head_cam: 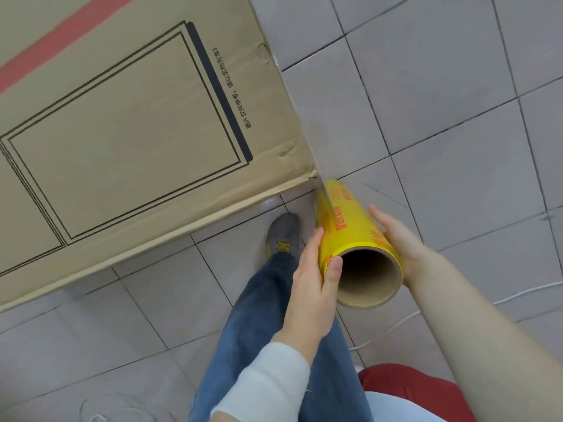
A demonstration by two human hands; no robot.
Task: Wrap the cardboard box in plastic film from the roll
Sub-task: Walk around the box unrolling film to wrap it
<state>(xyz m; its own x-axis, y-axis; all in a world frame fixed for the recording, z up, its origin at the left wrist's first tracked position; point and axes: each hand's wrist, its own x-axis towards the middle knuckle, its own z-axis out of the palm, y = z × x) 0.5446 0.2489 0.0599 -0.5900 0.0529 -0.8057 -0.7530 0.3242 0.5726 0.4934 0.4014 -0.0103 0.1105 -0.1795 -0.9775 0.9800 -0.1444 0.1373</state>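
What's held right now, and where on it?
The film roll, near end: left hand on its left side, thumb at the rim; right hand cupping its right side.

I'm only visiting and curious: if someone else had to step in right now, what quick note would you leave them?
Left hand: holds the roll at its near end, thumb on the rim of the tube.
Right hand: cups the roll's other side.
The roll sits beside the near corner of the cardboard box, above the tiled floor.
Done: a thin sheet of film seems to run from the roll along the box's right edge. How much is wrapped cannot be told.
Left: carry the roll around the box until it is covered.
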